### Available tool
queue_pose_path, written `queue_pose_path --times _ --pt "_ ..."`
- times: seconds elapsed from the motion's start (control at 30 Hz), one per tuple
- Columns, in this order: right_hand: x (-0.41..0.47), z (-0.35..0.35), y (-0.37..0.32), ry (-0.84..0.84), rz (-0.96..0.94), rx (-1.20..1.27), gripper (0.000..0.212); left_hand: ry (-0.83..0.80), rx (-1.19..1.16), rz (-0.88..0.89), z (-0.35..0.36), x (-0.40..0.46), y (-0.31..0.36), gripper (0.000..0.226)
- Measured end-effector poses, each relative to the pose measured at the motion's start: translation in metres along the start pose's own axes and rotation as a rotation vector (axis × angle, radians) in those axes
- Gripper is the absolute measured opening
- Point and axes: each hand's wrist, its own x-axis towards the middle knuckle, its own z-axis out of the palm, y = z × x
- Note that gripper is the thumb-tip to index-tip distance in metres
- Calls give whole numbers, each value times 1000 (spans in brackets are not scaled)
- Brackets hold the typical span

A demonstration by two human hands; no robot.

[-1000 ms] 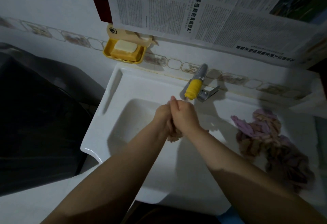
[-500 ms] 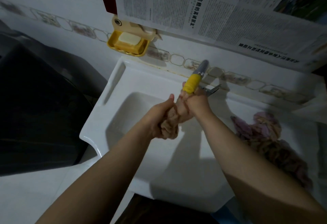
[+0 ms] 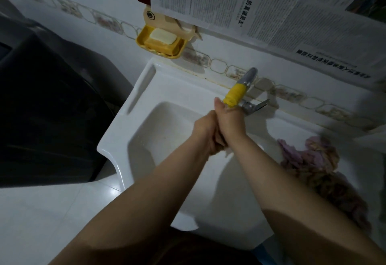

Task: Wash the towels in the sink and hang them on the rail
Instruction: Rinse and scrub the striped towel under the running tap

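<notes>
We are wringing one small towel at the centre of the frame, above the sink and just below the tap. Only a pale scrap of it is showing between our hands. Our left hand and right hand are pressed together, each grip curled tight round the cloth. It is likely handling soft, limp and heavier for being wet, perhaps slippery with soap, so we judge it best gripped bunched near both ends and twisted. A second heap of towels is lying on the sink's ledge at the right; how many it is holding we cannot tell. One soap dish is hanging on the wall above, with one bar. No rail is showing.
</notes>
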Motion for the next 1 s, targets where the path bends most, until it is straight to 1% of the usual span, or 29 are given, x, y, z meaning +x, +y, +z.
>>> queue_pose_path --times 0.03,0.07,0.13,0.17,0.2,0.23,0.3,0.33,0.37,0.4,0.47,0.5,0.53,0.57,0.63,0.67,0.7,0.73,0.8,0.83,0.9,0.93,0.97,1.0 --pt "5 0 1 34 33 34 48 2 10 0 3 1 0 52" --pt "1 1 -1 40 8 31 46 21 51 42 1 4 0 48" --pt "-18 8 -2 -25 -162 -77 42 44 35 117 -8 8 4 34" --pt "-27 12 -1 -57 -252 -149 43 62 17 122 -12 10 6 33" --pt "-29 13 -1 -50 -270 -199 44 60 28 106 -13 12 3 33" --pt "-21 10 0 -24 -218 -206 45 39 36 66 -10 10 2 37" --pt "1 2 2 18 -46 -146 44 -20 47 -6 0 3 -3 43" --pt "5 1 3 35 -9 -134 44 -30 56 -4 2 3 -5 44" --pt "1 3 3 34 -40 -143 44 -29 43 12 1 4 -4 43" --pt "-7 7 2 18 -121 -170 44 -6 29 37 -3 7 -2 40" --pt "-26 15 -1 -8 -276 -236 44 -18 -45 59 -14 10 0 36" --pt "-27 12 -2 5 -301 -262 44 -31 -59 51 -16 7 2 35" --pt "-19 8 -1 18 -273 -270 44 -60 -30 13 -15 4 2 36" --pt "-7 3 4 13 -196 -257 43 -105 -20 -50 -14 1 2 37" --pt "12 -10 14 -99 -16 -161 39 -233 57 -148 -12 -3 1 48" --pt "15 -14 17 -159 37 -78 35 -277 134 -149 -16 -4 2 53" --pt "17 -16 21 -189 65 5 31 -289 210 -111 -21 -6 3 57" --pt "17 -17 22 -204 70 63 27 -276 290 -39 -28 -4 4 59" --pt "10 -24 14 -248 54 69 24 -263 519 77 -42 -4 8 56" --pt "7 -26 9 -280 35 62 27 -282 657 112 -48 -3 10 53" --pt "4 -30 7 -370 -16 66 39 -372 904 171 -55 0 12 42" --pt "2 -30 4 -413 -44 45 46 -372 985 212 -57 2 14 41" --pt "0 -30 3 -448 -65 28 51 -349 1010 268 -59 3 16 43" --pt "0 -29 5 -457 -95 21 52 -319 964 327 -59 2 19 43"
